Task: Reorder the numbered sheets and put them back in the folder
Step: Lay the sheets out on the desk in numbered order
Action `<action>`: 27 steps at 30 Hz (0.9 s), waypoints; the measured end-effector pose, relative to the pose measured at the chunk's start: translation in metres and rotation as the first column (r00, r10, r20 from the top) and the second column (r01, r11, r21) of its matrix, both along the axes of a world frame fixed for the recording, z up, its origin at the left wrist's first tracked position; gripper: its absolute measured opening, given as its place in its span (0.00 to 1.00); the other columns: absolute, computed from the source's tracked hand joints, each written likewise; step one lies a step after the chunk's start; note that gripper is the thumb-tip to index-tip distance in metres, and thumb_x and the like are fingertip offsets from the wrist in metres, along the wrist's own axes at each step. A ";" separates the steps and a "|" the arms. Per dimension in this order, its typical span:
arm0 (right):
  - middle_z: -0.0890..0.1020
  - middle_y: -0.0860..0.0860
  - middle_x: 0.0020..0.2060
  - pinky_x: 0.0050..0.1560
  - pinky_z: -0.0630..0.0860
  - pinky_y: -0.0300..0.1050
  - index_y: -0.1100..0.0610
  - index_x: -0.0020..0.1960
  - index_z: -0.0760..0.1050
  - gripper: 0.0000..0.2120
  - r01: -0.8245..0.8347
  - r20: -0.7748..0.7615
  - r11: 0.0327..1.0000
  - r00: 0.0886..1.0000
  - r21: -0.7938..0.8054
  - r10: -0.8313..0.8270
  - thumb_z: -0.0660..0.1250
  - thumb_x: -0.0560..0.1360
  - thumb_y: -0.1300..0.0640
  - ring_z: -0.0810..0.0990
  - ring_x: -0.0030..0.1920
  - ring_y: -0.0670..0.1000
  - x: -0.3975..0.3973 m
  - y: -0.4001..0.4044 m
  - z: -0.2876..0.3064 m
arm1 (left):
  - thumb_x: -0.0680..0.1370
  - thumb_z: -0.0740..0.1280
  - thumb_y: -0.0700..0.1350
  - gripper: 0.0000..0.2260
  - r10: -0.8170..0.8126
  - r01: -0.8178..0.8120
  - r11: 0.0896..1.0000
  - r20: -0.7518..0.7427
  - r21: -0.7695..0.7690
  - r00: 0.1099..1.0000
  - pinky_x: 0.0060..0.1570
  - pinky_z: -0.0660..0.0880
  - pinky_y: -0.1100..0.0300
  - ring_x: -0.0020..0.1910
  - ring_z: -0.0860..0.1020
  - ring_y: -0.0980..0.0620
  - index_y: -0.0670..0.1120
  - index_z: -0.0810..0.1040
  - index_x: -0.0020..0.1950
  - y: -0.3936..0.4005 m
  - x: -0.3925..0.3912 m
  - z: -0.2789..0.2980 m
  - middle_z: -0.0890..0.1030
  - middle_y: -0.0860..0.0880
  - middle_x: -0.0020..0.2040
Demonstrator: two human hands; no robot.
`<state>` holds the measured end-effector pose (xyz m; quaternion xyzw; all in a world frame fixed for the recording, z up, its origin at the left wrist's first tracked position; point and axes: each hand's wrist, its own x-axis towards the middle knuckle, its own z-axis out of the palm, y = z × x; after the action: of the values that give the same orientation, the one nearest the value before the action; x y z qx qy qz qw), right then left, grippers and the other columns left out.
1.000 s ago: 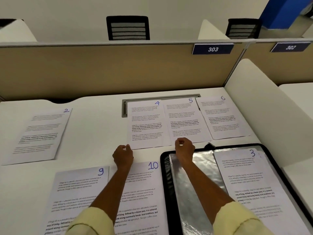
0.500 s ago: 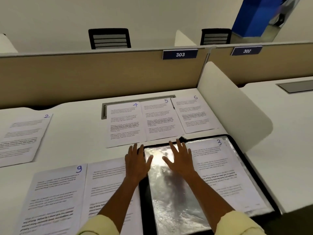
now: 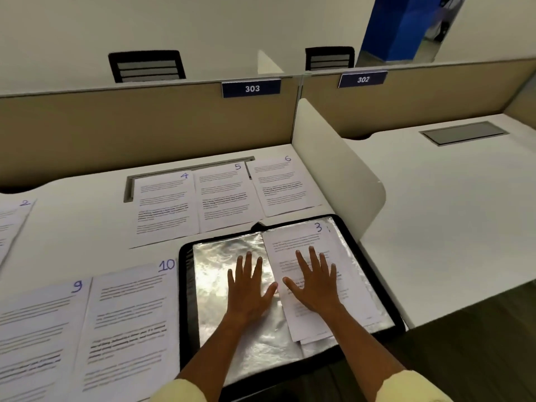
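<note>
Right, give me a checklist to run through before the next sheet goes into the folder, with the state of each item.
1. Folder lies open on the desk: ok.
2. Both hands free: left hand flat on the shiny sleeve, right hand flat on sheet 3: ok.
3. Sheet 3 squared to the folder: not ok, it sits tilted.
4. Sheet 4 in view, number readable: ok.
5. Sheets 5 and 6 laid out beside it: ok.
6. Sheets under sheet 3: cannot tell.
</note>
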<state>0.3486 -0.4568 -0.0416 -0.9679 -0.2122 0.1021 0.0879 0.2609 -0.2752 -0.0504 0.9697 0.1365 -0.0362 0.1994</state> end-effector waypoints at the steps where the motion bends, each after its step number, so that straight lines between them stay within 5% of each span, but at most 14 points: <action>1: 0.37 0.51 0.81 0.77 0.40 0.64 0.42 0.80 0.37 0.54 0.017 0.002 1.000 1.000 -0.001 -0.017 0.24 0.59 0.18 0.41 0.81 0.58 0.000 -0.011 -0.001 | 0.73 0.37 0.75 0.43 -0.001 0.001 1.000 -0.002 0.011 1.000 0.73 0.38 0.42 0.79 0.37 0.47 0.51 0.48 0.81 -0.010 0.001 -0.001 0.41 0.48 0.80; 3: 0.37 0.51 0.81 0.77 0.40 0.63 0.42 0.80 0.36 0.54 0.041 -0.006 0.999 0.999 -0.012 -0.042 0.23 0.59 0.19 0.40 0.81 0.57 0.001 -0.027 0.001 | 0.70 0.33 0.75 0.44 0.001 -0.001 1.000 -0.016 0.019 1.000 0.73 0.32 0.45 0.76 0.31 0.49 0.53 0.40 0.80 -0.027 0.001 -0.003 0.33 0.50 0.78; 6: 0.41 0.52 0.81 0.78 0.43 0.61 0.43 0.81 0.40 0.48 0.084 -0.049 0.996 0.995 0.005 -0.084 0.33 0.67 0.20 0.44 0.81 0.58 0.004 -0.051 0.001 | 0.77 0.43 0.71 0.37 -0.001 0.002 1.000 -0.047 0.019 0.999 0.75 0.34 0.43 0.76 0.29 0.49 0.54 0.33 0.78 -0.048 -0.001 -0.006 0.30 0.50 0.77; 11: 0.53 0.57 0.80 0.77 0.54 0.56 0.48 0.82 0.49 0.36 0.166 -0.054 0.985 0.985 0.041 -0.164 0.56 0.80 0.35 0.55 0.79 0.58 0.011 -0.082 -0.004 | 0.79 0.50 0.67 0.36 0.008 -0.010 1.000 -0.059 -0.020 0.998 0.74 0.34 0.45 0.77 0.32 0.50 0.53 0.39 0.80 -0.066 -0.006 -0.012 0.35 0.48 0.80; 17: 0.68 0.57 0.71 0.69 0.65 0.57 0.53 0.79 0.59 0.32 0.247 -0.053 0.956 0.969 0.158 -0.241 0.67 0.80 0.48 0.67 0.72 0.59 0.019 -0.087 0.004 | 0.71 0.38 0.75 0.43 0.021 -0.023 0.999 -0.060 -0.047 0.998 0.73 0.32 0.47 0.78 0.34 0.49 0.54 0.41 0.80 -0.076 -0.007 -0.010 0.38 0.47 0.80; 20: 0.76 0.58 0.63 0.64 0.73 0.54 0.55 0.76 0.64 0.28 0.346 -0.099 0.832 0.936 0.435 -0.338 0.67 0.79 0.63 0.75 0.63 0.58 0.024 -0.085 0.004 | 0.72 0.40 0.71 0.40 0.046 -0.049 0.995 -0.044 -0.082 0.998 0.74 0.34 0.48 0.79 0.35 0.49 0.53 0.43 0.81 -0.075 -0.004 -0.009 0.40 0.47 0.81; 23: 0.79 0.54 0.47 0.44 0.75 0.38 0.56 0.72 0.69 0.21 0.465 -0.254 0.617 0.880 0.635 -0.401 0.62 0.80 0.66 0.79 0.47 0.51 0.029 -0.083 0.009 | 0.79 0.50 0.66 0.34 0.064 -0.065 0.990 -0.011 -0.128 0.998 0.76 0.37 0.48 0.79 0.37 0.50 0.52 0.46 0.81 -0.072 0.000 -0.008 0.43 0.48 0.81; 27: 0.79 0.52 0.47 0.47 0.71 0.39 0.63 0.58 0.79 0.08 0.436 -0.233 0.569 0.888 0.697 -0.396 0.65 0.81 0.64 0.79 0.50 0.55 0.038 -0.080 0.013 | 0.77 0.52 0.67 0.37 0.137 -0.126 0.971 0.037 -0.201 0.990 0.76 0.48 0.48 0.80 0.46 0.48 0.50 0.52 0.81 -0.061 0.005 -0.007 0.52 0.46 0.81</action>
<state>0.3869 -0.5369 -0.0284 -0.8689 0.0009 0.0094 0.4949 0.2663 -0.3359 -0.0577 0.9344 0.1911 -0.0119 0.3006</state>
